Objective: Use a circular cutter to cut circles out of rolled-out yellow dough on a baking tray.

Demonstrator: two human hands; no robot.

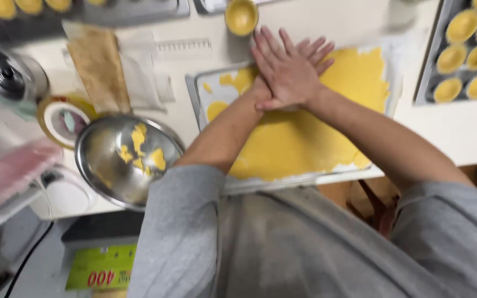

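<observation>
On the white worktop (459, 132), a flat sheet of yellow dough (305, 138) is spread across a shallow metal baking tray (193, 94), directly in front of the person. Both hands are laid flat and open on the dough near its far edge, one crossed over the other: the right hand (285, 69) lies on top with fingers stretched out, and the left hand (313, 52) is mostly covered, only its fingertips showing beyond it. Nothing is gripped by either hand.

For this pressing to be done well, the weight is best kept over the stacked palms and passed down through straight arms, so that the sheet is thinned evenly and not dented by fingertips. Ragged edges and bare patches of tray are seen at the left of the sheet, so pressure is probably better directed toward those gaps. The tray's near rim looks close to the worktop's edge, and a hard forward push could shift it.

To the left, a round steel mixing bowl (122, 160) holding yellow dough scraps is set just beside the tray. 1 small yellow tart shell (241, 16) stands beyond the hands, and a dark tray of filled tart moulds (423, 83) is placed at the right.
</observation>
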